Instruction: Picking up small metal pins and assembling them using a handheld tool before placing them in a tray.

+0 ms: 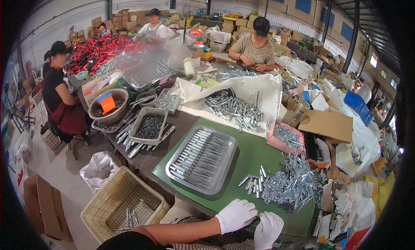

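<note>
My left hand [235,216], in a white glove, is closed at the near edge of the green work mat [246,157]. Just right of it, my right hand [268,230], also gloved, is closed, and the fingers of both nearly meet. A small dark thing shows between them, too covered to name. Beyond my left hand lies a clear plastic tray [225,181] with metal tubes [194,151] in neat rows, bright in one row and darker in another. Past my right hand spreads a heap of long thin screws [298,181], small nuts [276,190] and several loose metal sleeves [256,184].
A cream plastic basket [97,204] with a few metal rods stands low at the left. Beyond it are a tub of dark small parts [149,125] and a round bucket [93,113]. A pink box [273,142] stands right of the tray. Co-workers sit across the table and left.
</note>
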`<state>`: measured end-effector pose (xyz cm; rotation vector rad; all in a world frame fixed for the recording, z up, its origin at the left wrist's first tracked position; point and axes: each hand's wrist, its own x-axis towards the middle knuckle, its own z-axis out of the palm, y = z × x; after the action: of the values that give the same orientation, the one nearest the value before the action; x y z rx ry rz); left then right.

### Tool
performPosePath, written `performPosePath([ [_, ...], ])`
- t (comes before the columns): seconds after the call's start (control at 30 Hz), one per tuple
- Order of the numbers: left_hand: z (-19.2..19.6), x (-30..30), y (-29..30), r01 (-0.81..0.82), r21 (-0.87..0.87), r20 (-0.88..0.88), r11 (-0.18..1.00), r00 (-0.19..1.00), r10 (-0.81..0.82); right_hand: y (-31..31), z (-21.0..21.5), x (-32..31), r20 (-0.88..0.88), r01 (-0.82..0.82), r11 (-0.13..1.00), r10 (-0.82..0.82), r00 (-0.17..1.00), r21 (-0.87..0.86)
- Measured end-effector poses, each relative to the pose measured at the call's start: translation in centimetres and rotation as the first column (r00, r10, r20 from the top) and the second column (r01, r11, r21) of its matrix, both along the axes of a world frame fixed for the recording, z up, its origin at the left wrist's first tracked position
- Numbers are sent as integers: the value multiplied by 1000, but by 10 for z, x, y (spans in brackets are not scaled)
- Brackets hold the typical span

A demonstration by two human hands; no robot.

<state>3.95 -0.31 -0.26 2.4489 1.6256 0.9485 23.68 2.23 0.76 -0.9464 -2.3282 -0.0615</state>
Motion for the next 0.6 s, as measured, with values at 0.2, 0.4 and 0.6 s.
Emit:
performPosePath([
  [0.2,-1,0,1,-4,24,-24,1000,1000,4,-1,14,3,-58,33,999,-31,998,39],
  [0.4,-3,2,-5,1,34,-23,999,1000,0,48,-19,136,5,740,659,-747,665,132],
  [0.6,-1,8,-6,26,56,3,998,1000,-26,60,-16,197,301,875,456,-821,485,-163],
])
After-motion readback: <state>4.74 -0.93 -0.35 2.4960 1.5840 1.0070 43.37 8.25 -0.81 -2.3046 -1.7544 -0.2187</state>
